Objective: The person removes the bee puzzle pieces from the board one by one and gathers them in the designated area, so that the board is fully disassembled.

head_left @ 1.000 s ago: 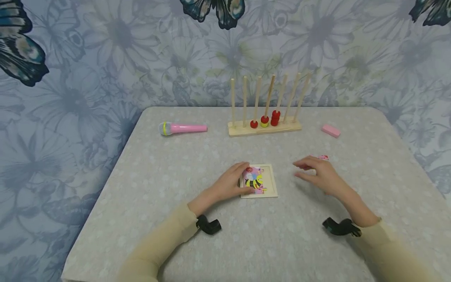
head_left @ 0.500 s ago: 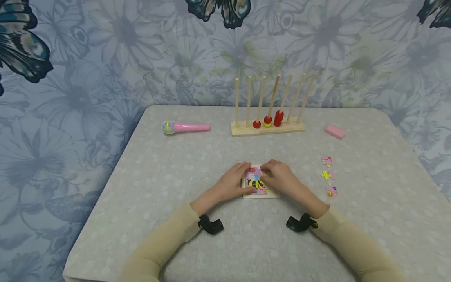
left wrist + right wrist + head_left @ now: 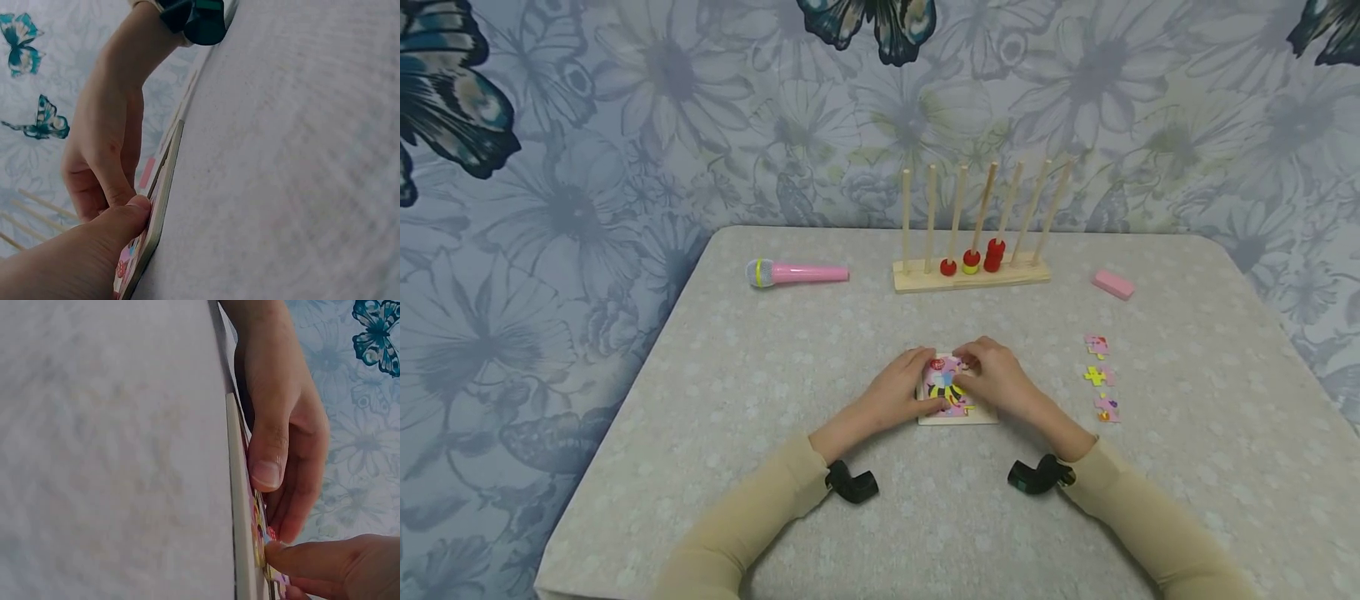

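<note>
A small square jigsaw puzzle in a pale wooden tray (image 3: 958,421) lies on the table between the two hands. Its assembled part shows a bee (image 3: 942,390) on pink. The left hand (image 3: 891,392) grips the tray's left side, fingers at the far edge and thumb over the near part. In the left wrist view its thumb (image 3: 134,212) presses on the puzzle's face. At the upper right of the picture, the right hand (image 3: 1000,379) pinches a puzzle piece between thumb and fingers, mostly hidden by them. In the right wrist view both hands meet over the tray (image 3: 240,506).
Three loose puzzle pieces form a column to the right: one at the top (image 3: 1097,347), one in the middle (image 3: 1099,377), one nearest (image 3: 1107,408). Behind stand a pink toy microphone (image 3: 808,273), a wooden peg stand (image 3: 917,282) with beads, and a pink block (image 3: 1113,283).
The right hand has come left from beside the loose pieces to the puzzle, and over the last half second stays there. The left hand keeps its hold on the tray.
</note>
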A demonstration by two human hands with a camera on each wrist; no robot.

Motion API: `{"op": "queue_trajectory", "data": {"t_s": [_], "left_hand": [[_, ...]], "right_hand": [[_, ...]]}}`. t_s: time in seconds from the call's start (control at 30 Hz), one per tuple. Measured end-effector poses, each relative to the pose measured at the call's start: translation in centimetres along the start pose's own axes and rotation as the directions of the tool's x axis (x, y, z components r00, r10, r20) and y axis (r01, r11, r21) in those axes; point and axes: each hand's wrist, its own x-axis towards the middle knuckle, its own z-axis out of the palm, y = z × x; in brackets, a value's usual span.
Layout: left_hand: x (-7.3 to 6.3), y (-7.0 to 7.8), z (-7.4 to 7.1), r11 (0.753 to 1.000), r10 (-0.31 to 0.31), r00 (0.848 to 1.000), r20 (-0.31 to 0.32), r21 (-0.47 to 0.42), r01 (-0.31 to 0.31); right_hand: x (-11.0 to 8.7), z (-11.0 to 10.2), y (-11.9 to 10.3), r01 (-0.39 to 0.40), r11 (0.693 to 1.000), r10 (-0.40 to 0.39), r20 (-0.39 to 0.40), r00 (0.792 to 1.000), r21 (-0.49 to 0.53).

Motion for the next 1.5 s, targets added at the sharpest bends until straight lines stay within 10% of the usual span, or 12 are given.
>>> {"op": "queue_trajectory", "data": {"t_s": [0.53,0.8,1.07,1.5], "left_hand": [[-0.1,0.0,0.1,1.0,-0.004,1.0,-0.003,0.003,0.004],[0.0,0.0,0.3,1.0,-0.01,1.0,-0.004,-0.013,0.01],[0.0,0.0,0.3,1.0,-0.009,1.0,-0.006,-0.021,0.009],[-0.2,-0.1,0.3,0.999,0.002,1.0,-0.024,-0.048,-0.003]], "right_hand": [[0.4,-1.8,0.9,0.117,0.993,-0.117,-0.003,0.993,-0.027],[-0.5,-8.3,7.5,0.069,0.997,-0.069,-0.007,0.998,-0.035],[-1.8,-10.6,11.4,-0.015,0.997,0.021,0.081,0.997,-0.071],[-1.1,-7.0,5.2,0.121,0.993,-0.12,0.094,0.988,0.001]]}}
